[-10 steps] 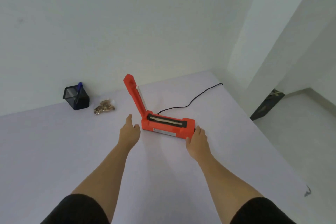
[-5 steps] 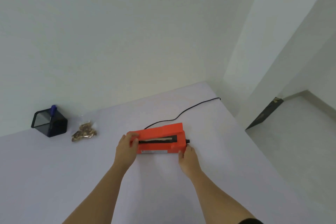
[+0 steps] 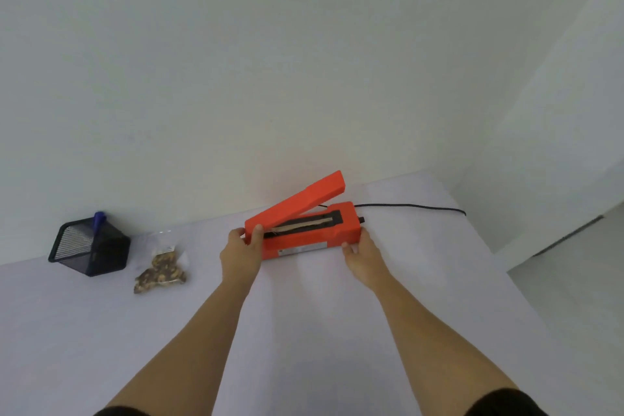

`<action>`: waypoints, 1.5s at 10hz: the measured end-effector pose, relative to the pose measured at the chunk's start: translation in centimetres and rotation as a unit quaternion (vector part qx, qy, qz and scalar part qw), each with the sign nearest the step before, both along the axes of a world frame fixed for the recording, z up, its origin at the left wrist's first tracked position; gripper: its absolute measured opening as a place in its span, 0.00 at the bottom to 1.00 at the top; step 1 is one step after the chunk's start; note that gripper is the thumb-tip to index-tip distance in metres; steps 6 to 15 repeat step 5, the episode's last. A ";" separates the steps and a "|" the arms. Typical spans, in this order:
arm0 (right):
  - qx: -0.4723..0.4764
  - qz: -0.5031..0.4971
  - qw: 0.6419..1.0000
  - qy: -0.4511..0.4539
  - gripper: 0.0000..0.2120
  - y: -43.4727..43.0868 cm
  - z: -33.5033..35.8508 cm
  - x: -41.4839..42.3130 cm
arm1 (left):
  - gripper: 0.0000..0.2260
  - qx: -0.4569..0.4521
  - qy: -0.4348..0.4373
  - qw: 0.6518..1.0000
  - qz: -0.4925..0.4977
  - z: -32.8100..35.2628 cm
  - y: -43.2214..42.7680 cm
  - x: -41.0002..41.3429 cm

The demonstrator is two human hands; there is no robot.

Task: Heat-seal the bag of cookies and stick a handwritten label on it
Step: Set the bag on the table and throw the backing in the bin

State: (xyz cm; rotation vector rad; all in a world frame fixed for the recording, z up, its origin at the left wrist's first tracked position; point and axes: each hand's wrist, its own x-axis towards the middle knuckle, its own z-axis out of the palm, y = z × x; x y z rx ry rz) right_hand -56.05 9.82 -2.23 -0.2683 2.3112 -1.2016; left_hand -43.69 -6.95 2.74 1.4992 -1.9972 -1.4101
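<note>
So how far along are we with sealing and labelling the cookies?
Early. Both hands are on the sealer: the left hand grips its hinge end, the right hand its other end, and its arm is raised with nothing under it. The cookie bag lies apart, beside the pen holder. Sealing, writing and sticking a label all remain; no label shows.

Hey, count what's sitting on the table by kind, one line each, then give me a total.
Orange plastic heat sealer with black cord: 1
Clear plastic bag of brown cookies: 1
Black mesh pen holder: 1
Blue-capped pen in it: 1
Total: 4
</note>
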 end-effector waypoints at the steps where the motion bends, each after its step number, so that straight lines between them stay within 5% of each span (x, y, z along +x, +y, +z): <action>1: 0.012 0.022 1.000 0.003 0.23 -1.5 -0.2 -2.5 | 0.23 -0.004 -0.003 1.000 0.006 -0.4 -1.7 -1.9; 5: 0.115 0.029 0.993 -0.013 0.31 -1.1 0.3 -1.5 | 0.27 0.013 -0.044 0.998 -0.038 -0.1 -2.2 -1.0; 15: 0.115 0.029 0.993 -0.013 0.31 -1.1 0.3 -1.5 | 0.27 0.013 -0.044 0.998 -0.038 -0.1 -2.2 -1.0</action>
